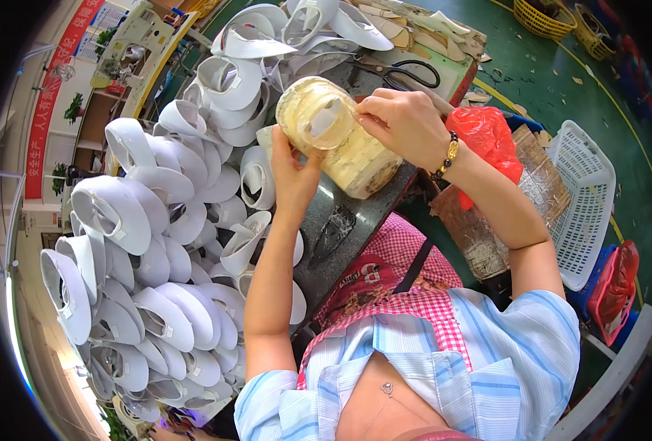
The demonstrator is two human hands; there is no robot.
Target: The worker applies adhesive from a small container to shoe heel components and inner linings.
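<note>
A cream-yellow container, crusted with what looks like dried glue and with a round opening, stands tilted over the dark worktop. My left hand grips its near left side, thumb by the opening. On the opposite side, my right hand has its fingers pinched together against the rim; whatever they hold is hidden. To the left, white slipper-like pieces, each an oval pad with a curved band, lie in overlapping rows. One such piece sits right beside my left hand.
Black-handled scissors lie beyond the container, near stacked cream cut pieces. On the right are a red plastic bag, worn cardboard and a white basket. A yellow basket stands on the green floor.
</note>
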